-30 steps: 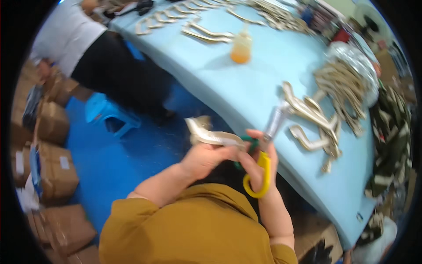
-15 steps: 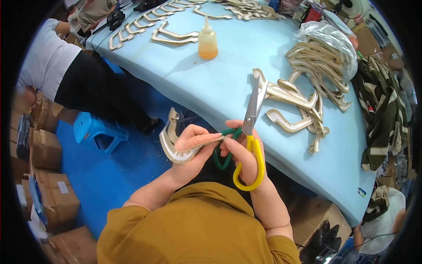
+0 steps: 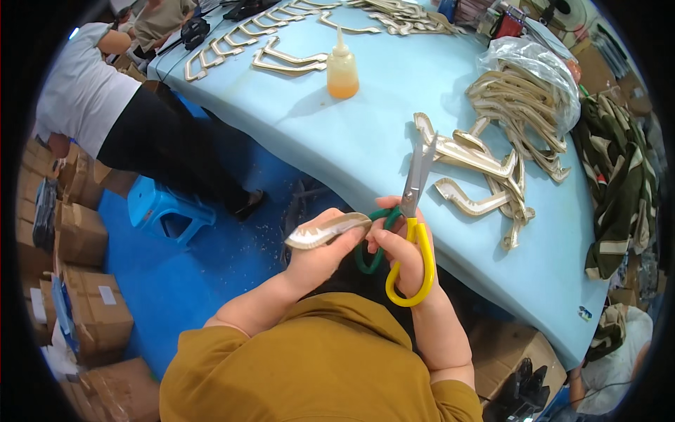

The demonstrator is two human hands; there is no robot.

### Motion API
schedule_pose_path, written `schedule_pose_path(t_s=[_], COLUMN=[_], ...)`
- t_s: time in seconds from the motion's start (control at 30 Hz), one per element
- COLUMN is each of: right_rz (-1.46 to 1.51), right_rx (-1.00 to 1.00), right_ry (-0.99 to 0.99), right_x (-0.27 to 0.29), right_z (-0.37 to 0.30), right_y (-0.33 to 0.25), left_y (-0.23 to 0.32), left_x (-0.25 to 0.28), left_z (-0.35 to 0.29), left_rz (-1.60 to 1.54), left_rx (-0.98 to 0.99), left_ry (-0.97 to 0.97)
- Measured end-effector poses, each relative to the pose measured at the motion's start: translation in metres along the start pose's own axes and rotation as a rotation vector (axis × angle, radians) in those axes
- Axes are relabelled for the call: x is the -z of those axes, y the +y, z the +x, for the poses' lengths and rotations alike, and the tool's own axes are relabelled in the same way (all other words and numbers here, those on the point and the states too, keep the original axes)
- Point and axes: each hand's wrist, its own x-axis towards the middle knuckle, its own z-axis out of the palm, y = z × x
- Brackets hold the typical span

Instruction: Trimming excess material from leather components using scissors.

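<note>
My left hand (image 3: 318, 263) grips a curved beige strip (image 3: 329, 231) with a white inner face and a notched edge. One end of that strip reaches over to the fingertips of my right hand (image 3: 408, 252), which seem to touch it. Hooked in the right hand is a pair of scissors (image 3: 416, 181) with one green and one yellow handle loop. Its blades point away from me and stand slightly apart. Beyond them, a loose heap of similar strips (image 3: 485, 166) lies on the pale blue table (image 3: 380, 151).
A bottle (image 3: 342, 76) of amber liquid stands on the table. Separate strips (image 3: 242, 37) lie in a row at the far left, and bundled strips (image 3: 524, 98) sit by a plastic bag. A person (image 3: 169, 137) bends near a blue stool (image 3: 165, 209). Cardboard boxes (image 3: 93, 309) line the left.
The strip has turned in my left hand, its long curved end no longer showing at the left. Both hands and the scissors sit slightly farther right in the picture, as does the whole scene.
</note>
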Motion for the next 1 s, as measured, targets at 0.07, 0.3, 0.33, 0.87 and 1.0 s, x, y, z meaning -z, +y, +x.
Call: schedule_pose_path(t_s=[0.07, 0.3, 0.33, 0.87, 1.0], right_rz=[-0.189, -1.242, -1.316, -1.701, -1.704], right_rx=[0.047, 0.543, 0.552, 0.684, 0.671], right_ry=[0.027, 0.072, 0.067, 0.005, -0.022], right_x=[0.003, 0.033, 0.036, 0.057, 0.059], right_z=[-0.003, -0.019, -0.020, -0.026, -0.029], right_y=[-0.005, -0.027, -0.029, -0.029, -0.028], left_y=[-0.001, 0.016, 0.016, 0.010, 0.011], left_x=[0.004, 0.013, 0.014, 0.017, 0.016], left_z=[0.004, 0.005, 0.005, 0.000, 0.000], left_rz=[-0.305, -0.461, -0.465, -0.475, -0.478], left_rx=[0.115, 0.251, 0.255, 0.274, 0.270], left_ry=[-0.003, 0.046, 0.042, -0.086, -0.091])
